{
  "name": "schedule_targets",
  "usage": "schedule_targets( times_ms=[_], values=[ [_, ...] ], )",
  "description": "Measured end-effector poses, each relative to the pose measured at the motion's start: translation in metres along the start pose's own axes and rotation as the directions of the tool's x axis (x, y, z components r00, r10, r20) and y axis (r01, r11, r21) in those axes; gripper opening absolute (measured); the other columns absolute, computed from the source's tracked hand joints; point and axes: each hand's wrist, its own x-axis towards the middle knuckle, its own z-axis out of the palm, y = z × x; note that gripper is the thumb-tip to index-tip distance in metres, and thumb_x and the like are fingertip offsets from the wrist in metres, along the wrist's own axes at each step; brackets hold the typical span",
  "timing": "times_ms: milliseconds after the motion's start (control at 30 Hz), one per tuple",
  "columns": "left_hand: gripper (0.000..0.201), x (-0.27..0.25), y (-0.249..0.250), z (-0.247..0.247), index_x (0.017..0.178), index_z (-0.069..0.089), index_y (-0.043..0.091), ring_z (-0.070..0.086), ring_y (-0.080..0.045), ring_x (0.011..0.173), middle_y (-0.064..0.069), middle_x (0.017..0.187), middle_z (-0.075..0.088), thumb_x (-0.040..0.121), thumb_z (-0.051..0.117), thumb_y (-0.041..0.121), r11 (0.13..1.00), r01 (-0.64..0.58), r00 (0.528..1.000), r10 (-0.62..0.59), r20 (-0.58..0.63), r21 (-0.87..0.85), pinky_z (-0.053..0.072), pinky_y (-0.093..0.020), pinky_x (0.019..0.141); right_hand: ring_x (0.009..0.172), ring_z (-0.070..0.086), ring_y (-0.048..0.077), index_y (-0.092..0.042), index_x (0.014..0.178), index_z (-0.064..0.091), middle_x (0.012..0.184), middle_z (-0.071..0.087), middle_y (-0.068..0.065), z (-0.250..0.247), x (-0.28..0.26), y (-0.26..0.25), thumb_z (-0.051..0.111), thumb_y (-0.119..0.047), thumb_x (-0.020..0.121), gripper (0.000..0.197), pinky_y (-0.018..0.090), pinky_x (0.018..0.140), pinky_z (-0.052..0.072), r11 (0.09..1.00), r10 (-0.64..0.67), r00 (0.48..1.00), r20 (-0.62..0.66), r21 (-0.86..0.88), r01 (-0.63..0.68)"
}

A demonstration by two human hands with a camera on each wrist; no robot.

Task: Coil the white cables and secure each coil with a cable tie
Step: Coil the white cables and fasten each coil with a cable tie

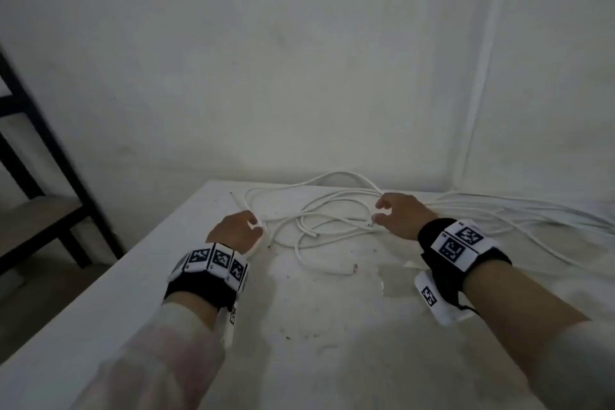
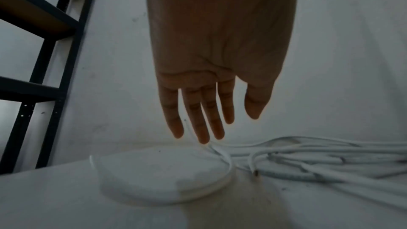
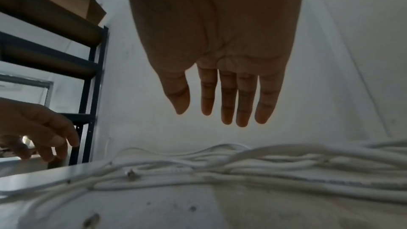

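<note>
Several white cables (image 1: 332,220) lie in a loose tangle on the white table (image 1: 299,326) and trail off to the right. My left hand (image 1: 256,225) hovers at the tangle's left edge, fingers straight and holding nothing (image 2: 229,128). Just below it sits a flat white round object (image 2: 163,175), with one cable (image 2: 222,154) curving past its rim. My right hand (image 1: 377,211) hangs over the middle of the tangle, fingers straight (image 3: 211,116) and clear of the cables (image 3: 242,166). A cut cable end (image 1: 352,268) lies nearer me.
A black metal shelf unit (image 1: 40,176) stands left of the table, beyond its left edge. A white wall (image 1: 332,76) closes off the back. The near part of the table is scuffed and speckled, with a peeled patch (image 1: 392,280) by my right wrist.
</note>
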Motion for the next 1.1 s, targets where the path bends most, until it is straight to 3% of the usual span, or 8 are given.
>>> schedule_targets(
  times_ms=[200, 300, 367, 500, 667, 800, 933, 1100],
  values=[
    [0.042, 0.020, -0.001, 0.018, 0.130, 0.045, 0.013, 0.049, -0.026, 0.121, -0.010, 0.135, 0.049, 0.092, 0.050, 0.032, 0.988, 0.029, 0.988, -0.053, 0.148, 0.154, 0.038, -0.030, 0.096, 0.122, 0.044, 0.024, -0.010, 0.129, 0.043, 0.136, 0.044, 0.010, 0.019, 0.017, 0.012, 0.052, -0.028, 0.092, 0.043, 0.028, 0.095, 0.036, 0.983, 0.115, 0.976, 0.182, -0.160, -0.086],
    [0.037, 0.024, -0.003, 0.027, 0.123, 0.050, 0.010, 0.052, -0.025, 0.116, -0.010, 0.129, 0.053, 0.091, 0.052, 0.028, 0.969, 0.005, 0.983, -0.050, 0.174, 0.247, 0.040, -0.027, 0.086, 0.118, 0.046, 0.023, -0.014, 0.127, 0.044, 0.133, 0.043, 0.007, 0.025, 0.021, 0.020, 0.055, -0.026, 0.089, 0.041, 0.030, 0.096, 0.038, 0.967, 0.140, 0.967, 0.215, -0.241, -0.086],
    [0.033, 0.025, -0.001, 0.032, 0.115, 0.052, 0.012, 0.053, -0.024, 0.110, -0.009, 0.125, 0.054, 0.088, 0.053, 0.029, 0.953, 0.016, 0.984, -0.068, 0.164, 0.303, 0.041, -0.028, 0.083, 0.112, 0.049, 0.023, -0.018, 0.115, 0.049, 0.125, 0.044, 0.005, 0.028, 0.022, 0.024, 0.053, -0.020, 0.088, 0.027, 0.030, 0.092, 0.040, 0.955, 0.137, 0.971, 0.194, -0.288, -0.077],
    [0.053, 0.028, 0.010, 0.037, 0.135, 0.033, 0.023, 0.036, -0.026, 0.126, -0.007, 0.135, 0.037, 0.086, 0.053, 0.033, 0.916, 0.010, 0.995, -0.051, 0.091, 0.402, 0.035, -0.039, 0.099, 0.087, 0.047, 0.017, -0.018, 0.088, 0.049, 0.099, 0.051, 0.002, 0.024, 0.017, 0.023, 0.046, -0.010, 0.091, 0.009, 0.023, 0.073, 0.034, 0.980, 0.041, 0.990, 0.131, -0.201, -0.013],
    [0.041, 0.026, 0.024, 0.046, 0.132, 0.042, 0.028, 0.036, -0.022, 0.129, -0.003, 0.139, 0.040, 0.092, 0.047, 0.025, 0.944, -0.086, 0.985, 0.033, 0.169, 0.317, 0.029, -0.034, 0.103, 0.073, 0.049, 0.014, -0.020, 0.085, 0.060, 0.081, 0.057, -0.001, 0.014, -0.004, 0.019, 0.055, -0.013, 0.090, 0.010, 0.013, 0.057, 0.034, 0.981, -0.189, 0.982, 0.002, 0.041, 0.189],
    [0.013, 0.025, 0.027, 0.039, 0.104, 0.041, 0.018, 0.053, -0.027, 0.108, -0.012, 0.121, 0.056, 0.094, 0.036, 0.010, 0.974, -0.148, 0.983, 0.126, 0.133, 0.172, 0.036, -0.029, 0.083, 0.057, 0.044, 0.007, -0.022, 0.079, 0.058, 0.069, 0.055, -0.002, -0.002, -0.018, 0.020, 0.060, -0.016, 0.087, 0.010, 0.014, 0.055, 0.034, 0.951, -0.234, 0.965, -0.121, 0.180, 0.253],
    [0.029, 0.017, 0.031, 0.034, 0.121, 0.047, 0.000, 0.050, -0.031, 0.113, -0.023, 0.125, 0.051, 0.099, 0.033, 0.012, 0.986, -0.152, 0.976, 0.139, 0.170, 0.069, 0.037, -0.028, 0.081, 0.050, 0.040, 0.006, -0.018, 0.078, 0.059, 0.058, 0.048, -0.007, -0.022, -0.033, 0.026, 0.063, -0.018, 0.085, 0.009, 0.016, 0.053, 0.033, 0.942, -0.233, 0.959, -0.164, 0.207, 0.264],
    [0.034, -0.001, 0.023, 0.011, 0.115, 0.045, -0.007, 0.053, -0.036, 0.109, -0.028, 0.120, 0.054, 0.100, 0.027, 0.018, 0.999, -0.043, 0.999, 0.043, -0.002, 0.028, 0.039, -0.031, 0.082, 0.056, 0.042, 0.012, -0.018, 0.079, 0.057, 0.063, 0.051, -0.001, -0.045, -0.058, 0.053, 0.059, -0.018, 0.088, 0.010, 0.018, 0.054, 0.031, 0.952, -0.221, 0.951, -0.216, 0.165, 0.258]
  ],
)
